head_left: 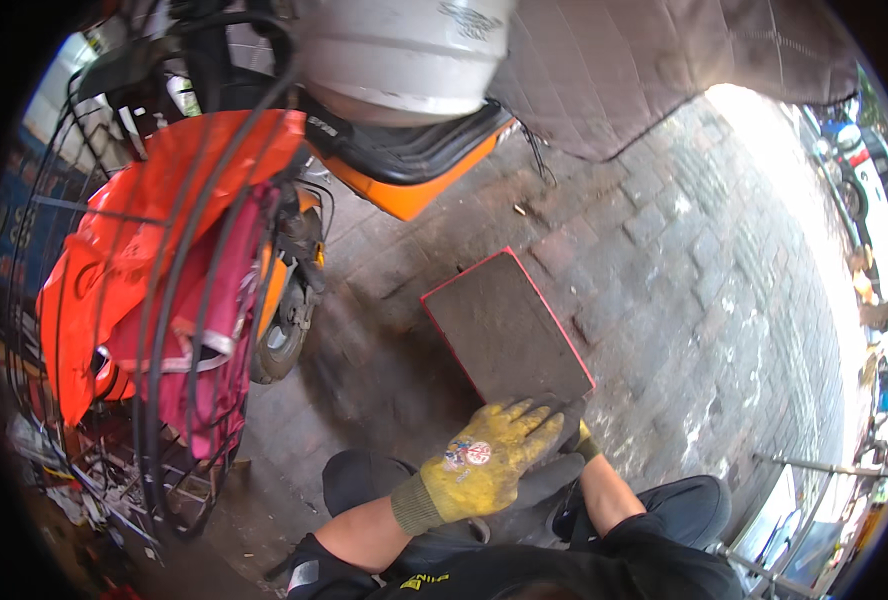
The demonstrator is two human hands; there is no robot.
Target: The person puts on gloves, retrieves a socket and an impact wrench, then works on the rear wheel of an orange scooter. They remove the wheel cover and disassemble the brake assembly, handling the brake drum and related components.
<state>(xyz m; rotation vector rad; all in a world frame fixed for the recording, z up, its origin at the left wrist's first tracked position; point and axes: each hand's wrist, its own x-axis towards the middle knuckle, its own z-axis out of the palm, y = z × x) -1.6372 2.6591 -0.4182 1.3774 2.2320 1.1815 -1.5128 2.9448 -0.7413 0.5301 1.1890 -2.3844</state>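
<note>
My left hand (479,462) wears a yellow work glove with dark grey coated fingertips. Its fingers reach to the right and bend over at the tips, and a dark rounded shape like its coated thumb lies below them. What sits between them is hidden. Close against it is my right hand (588,443), of which only a bit of yellow glove and the bare forearm show; its fingers are out of sight. Just beyond both hands, a rectangular slab or box (509,325) with a dark, dusty top and red edges lies on the paving.
On the left, a black wire basket (149,400) holds an orange-red plastic bag (149,210) and dark pink cloth (229,330). An orange-and-black vehicle part (404,190) and a white rounded container (404,60) stand ahead. Grey quilted fabric (654,70) hangs at far right. A metal frame (804,520) stands right.
</note>
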